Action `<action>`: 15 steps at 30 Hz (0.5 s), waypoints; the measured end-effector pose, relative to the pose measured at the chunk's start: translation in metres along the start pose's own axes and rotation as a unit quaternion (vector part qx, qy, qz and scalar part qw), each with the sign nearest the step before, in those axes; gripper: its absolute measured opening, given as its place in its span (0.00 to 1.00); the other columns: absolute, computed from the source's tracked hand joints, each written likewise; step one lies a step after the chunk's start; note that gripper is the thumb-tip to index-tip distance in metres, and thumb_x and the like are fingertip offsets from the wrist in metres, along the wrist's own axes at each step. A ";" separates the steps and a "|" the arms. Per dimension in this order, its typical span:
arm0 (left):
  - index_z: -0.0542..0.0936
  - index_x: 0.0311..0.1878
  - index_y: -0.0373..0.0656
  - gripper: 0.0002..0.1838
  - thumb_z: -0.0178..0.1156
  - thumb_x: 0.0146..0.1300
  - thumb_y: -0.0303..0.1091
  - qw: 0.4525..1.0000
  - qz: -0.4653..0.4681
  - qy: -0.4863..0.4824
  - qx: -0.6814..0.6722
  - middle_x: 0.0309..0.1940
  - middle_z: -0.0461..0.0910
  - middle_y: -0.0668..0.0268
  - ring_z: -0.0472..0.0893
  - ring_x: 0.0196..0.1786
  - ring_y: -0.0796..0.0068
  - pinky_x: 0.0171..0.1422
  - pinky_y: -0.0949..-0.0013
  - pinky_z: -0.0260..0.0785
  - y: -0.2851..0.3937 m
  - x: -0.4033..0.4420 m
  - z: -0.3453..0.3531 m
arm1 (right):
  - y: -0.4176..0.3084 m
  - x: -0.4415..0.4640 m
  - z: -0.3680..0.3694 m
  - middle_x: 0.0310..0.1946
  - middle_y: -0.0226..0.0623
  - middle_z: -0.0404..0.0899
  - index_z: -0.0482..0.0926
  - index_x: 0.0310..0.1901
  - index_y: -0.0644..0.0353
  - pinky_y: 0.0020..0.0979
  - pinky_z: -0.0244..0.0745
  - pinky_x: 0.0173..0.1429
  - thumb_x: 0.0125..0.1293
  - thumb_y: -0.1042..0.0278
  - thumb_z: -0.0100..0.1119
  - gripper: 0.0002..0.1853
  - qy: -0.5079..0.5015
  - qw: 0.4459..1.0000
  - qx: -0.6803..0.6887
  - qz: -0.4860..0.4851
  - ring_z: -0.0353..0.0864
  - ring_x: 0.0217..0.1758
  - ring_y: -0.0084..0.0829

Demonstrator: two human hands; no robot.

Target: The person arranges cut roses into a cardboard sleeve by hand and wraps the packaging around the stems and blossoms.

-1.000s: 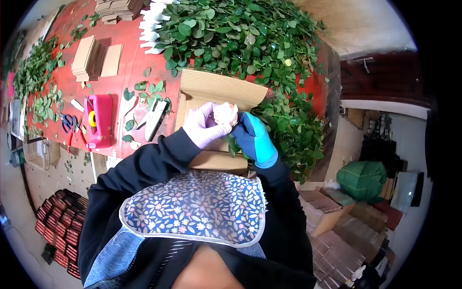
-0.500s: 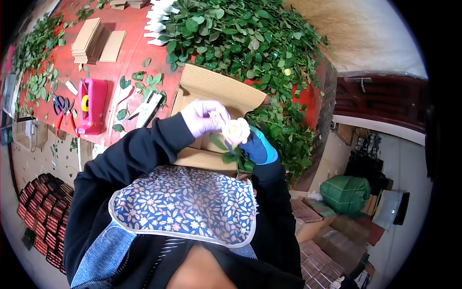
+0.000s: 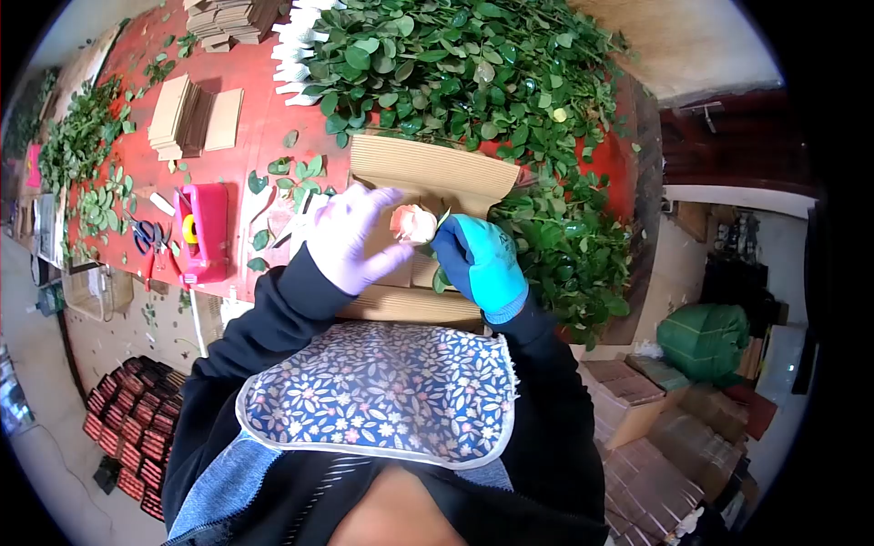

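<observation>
A pale peach rose (image 3: 414, 225) is in front of me, its bloom tipped toward the left. My right hand (image 3: 490, 262), in a blue glove, is closed round its stem just below the bloom; a few green leaves show by the fingers. To the left of the bloom, my left hand (image 3: 348, 238) in a thin lilac glove has its fingers and thumb spread, with nothing in them. Under both hands lies a folded piece of corrugated cardboard (image 3: 428, 162), partly hidden by them.
Leafy green stems (image 3: 473, 77) are heaped along the back and right of the red table (image 3: 137, 77). At left are a pink tape dispenser (image 3: 211, 235), scissors (image 3: 150, 238) and stacked cardboard pieces (image 3: 177, 118). White foam nets (image 3: 296, 55) stand beside the heap.
My left hand has gone from pinched fingers at the bloom to spread fingers left of it. The rose has turned and moved slightly left and up, still in my right hand. The view has shifted.
</observation>
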State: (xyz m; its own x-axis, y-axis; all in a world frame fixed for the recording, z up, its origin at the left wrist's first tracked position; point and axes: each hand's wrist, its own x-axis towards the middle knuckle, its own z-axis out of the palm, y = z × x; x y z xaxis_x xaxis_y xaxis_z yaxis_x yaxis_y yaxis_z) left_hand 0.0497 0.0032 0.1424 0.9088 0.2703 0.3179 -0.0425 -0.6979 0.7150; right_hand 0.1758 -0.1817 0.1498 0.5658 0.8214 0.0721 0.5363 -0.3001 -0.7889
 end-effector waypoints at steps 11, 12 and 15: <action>0.82 0.52 0.42 0.24 0.69 0.46 0.24 0.961 0.221 -0.015 0.168 0.25 0.71 0.69 0.74 0.24 0.69 0.25 0.63 0.64 0.017 0.006 0.015 | 0.004 -0.005 -0.004 0.28 0.44 0.79 0.75 0.36 0.57 0.50 0.72 0.34 0.63 0.67 0.61 0.06 0.034 0.995 -0.090 -0.022 0.80 0.31 0.52; 0.83 0.49 0.40 0.22 0.66 0.47 0.20 0.949 0.255 0.003 0.184 0.24 0.71 0.70 0.73 0.22 0.71 0.22 0.66 0.63 0.018 0.006 0.011 | -0.001 -0.005 0.001 0.28 0.45 0.79 0.75 0.37 0.57 0.50 0.72 0.34 0.63 0.67 0.60 0.05 0.041 0.995 -0.091 -0.019 0.80 0.31 0.52; 0.84 0.47 0.39 0.20 0.65 0.47 0.19 0.940 0.295 0.004 0.172 0.24 0.72 0.70 0.72 0.22 0.71 0.21 0.68 0.62 0.017 0.002 0.018 | 0.002 -0.009 0.001 0.34 0.48 0.82 0.78 0.45 0.61 0.47 0.75 0.37 0.61 0.75 0.61 0.10 0.013 0.996 -0.085 -0.004 0.81 0.36 0.53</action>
State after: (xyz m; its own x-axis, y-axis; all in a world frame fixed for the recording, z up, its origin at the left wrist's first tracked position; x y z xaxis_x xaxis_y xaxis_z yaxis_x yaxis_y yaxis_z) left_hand 0.0582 -0.0199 0.1445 0.7656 -0.2279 0.6016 -0.4005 -0.9007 0.1685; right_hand 0.1716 -0.1890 0.1466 0.5758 0.8119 0.0964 0.6388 -0.3732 -0.6728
